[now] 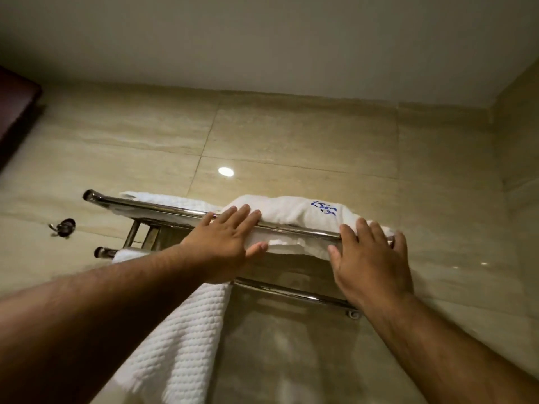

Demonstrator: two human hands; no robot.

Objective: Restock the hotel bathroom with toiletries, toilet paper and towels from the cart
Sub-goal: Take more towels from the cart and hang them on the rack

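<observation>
Hands: left [230,237], right [370,258], both flat with fingers straight, pressing folded towel [291,211] on rack [145,207], top right. Risk: an uneven push could slide the towel off the right end or loosen its fold.

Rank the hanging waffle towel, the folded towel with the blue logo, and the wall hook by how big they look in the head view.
1. hanging waffle towel, largest, though it is also nearest the camera
2. folded towel with the blue logo
3. wall hook, clearly smallest

Left hand [230,243], right hand [370,266] and hairy forearms [116,301] are bare.
</observation>
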